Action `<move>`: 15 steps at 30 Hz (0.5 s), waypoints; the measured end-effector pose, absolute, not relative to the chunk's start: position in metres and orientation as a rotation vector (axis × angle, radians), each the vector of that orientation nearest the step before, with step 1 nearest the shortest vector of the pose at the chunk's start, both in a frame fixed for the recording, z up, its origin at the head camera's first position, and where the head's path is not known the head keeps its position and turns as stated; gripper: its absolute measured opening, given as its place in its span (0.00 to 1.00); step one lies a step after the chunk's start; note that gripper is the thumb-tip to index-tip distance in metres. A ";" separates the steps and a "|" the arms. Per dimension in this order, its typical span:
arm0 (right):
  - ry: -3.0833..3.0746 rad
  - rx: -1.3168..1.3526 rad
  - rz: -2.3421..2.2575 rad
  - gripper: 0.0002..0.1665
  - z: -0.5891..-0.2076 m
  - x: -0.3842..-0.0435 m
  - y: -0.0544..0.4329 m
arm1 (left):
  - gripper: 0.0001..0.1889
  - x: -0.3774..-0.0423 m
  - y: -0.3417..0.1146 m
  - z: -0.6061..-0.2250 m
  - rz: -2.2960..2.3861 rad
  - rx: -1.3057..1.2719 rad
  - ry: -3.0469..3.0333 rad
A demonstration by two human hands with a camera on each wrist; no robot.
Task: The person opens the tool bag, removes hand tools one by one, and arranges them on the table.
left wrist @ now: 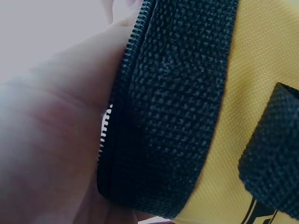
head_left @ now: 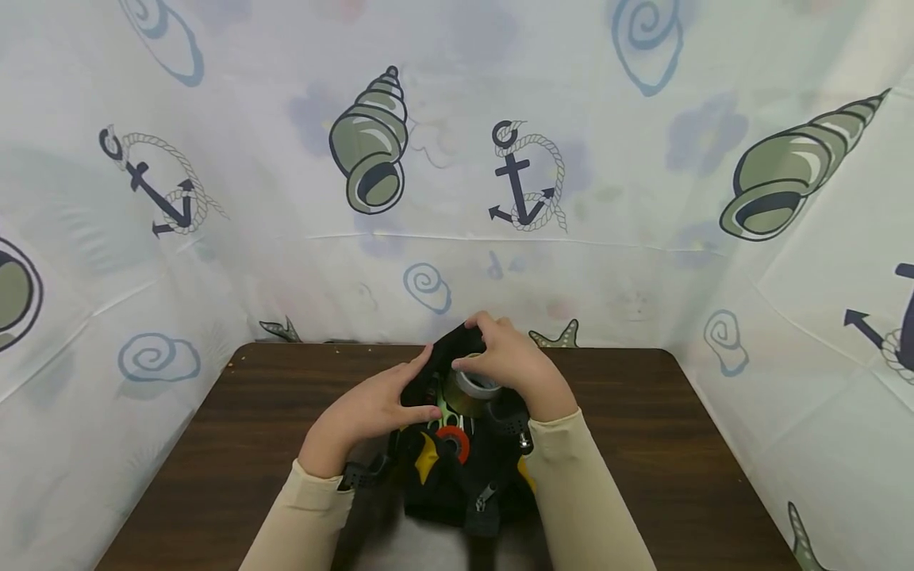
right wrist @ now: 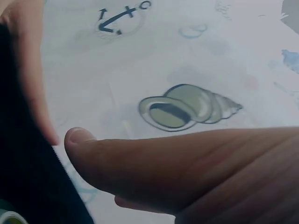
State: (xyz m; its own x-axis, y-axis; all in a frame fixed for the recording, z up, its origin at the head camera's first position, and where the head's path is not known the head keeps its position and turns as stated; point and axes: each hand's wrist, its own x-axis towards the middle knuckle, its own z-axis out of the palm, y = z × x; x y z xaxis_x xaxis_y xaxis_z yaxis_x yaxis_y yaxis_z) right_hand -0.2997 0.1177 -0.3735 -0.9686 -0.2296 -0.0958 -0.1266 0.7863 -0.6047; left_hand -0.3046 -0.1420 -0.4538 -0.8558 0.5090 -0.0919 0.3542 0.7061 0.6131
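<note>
A black and yellow tool bag (head_left: 435, 496) sits unzipped on the table, its black flap (head_left: 439, 361) raised at the back. My left hand (head_left: 364, 408) lies along the bag's left side, fingers fairly straight against the flap and thumb stretched over the opening. In the left wrist view, the hand meets the bag's zipper edge (left wrist: 119, 88). My right hand (head_left: 517, 361) reaches over the flap's top right, with its thumb above an olive, grey-rimmed cylinder (head_left: 467, 395). Green handles (head_left: 447, 418) and a red ring-shaped piece (head_left: 462, 446) show inside. Other contents are hidden.
A dark brown wooden table (head_left: 643, 492) lies under the bag. A white sheet (head_left: 457, 270) printed with shells and anchors hangs behind it and along both sides. A zipper pull (head_left: 487, 496) hangs at the bag's front.
</note>
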 end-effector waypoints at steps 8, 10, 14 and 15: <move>2.728 -0.198 -0.921 0.45 -0.413 -0.317 0.113 | 0.60 -0.305 -0.144 -0.456 0.847 0.696 2.657; 2.720 -0.202 -0.945 0.46 -0.421 -0.321 0.114 | 0.60 -0.305 -0.145 -0.456 0.848 0.695 2.658; 2.730 -0.200 -0.975 0.49 -0.432 -0.326 0.117 | 0.60 -0.304 -0.145 -0.455 0.853 0.706 2.661; 2.726 -0.194 -0.980 0.49 -0.433 -0.326 0.118 | 0.60 -0.304 -0.145 -0.454 0.854 0.711 2.661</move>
State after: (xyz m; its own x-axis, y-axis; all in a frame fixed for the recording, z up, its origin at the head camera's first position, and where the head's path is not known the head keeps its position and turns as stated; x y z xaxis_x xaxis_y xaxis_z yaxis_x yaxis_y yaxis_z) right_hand -0.3264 0.1177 -0.4335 -0.9629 -0.2035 -0.1772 -0.0440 0.7665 -0.6408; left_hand -0.3043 -0.1450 -0.4544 -0.8475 0.5229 -0.0915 0.3721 0.7080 0.6002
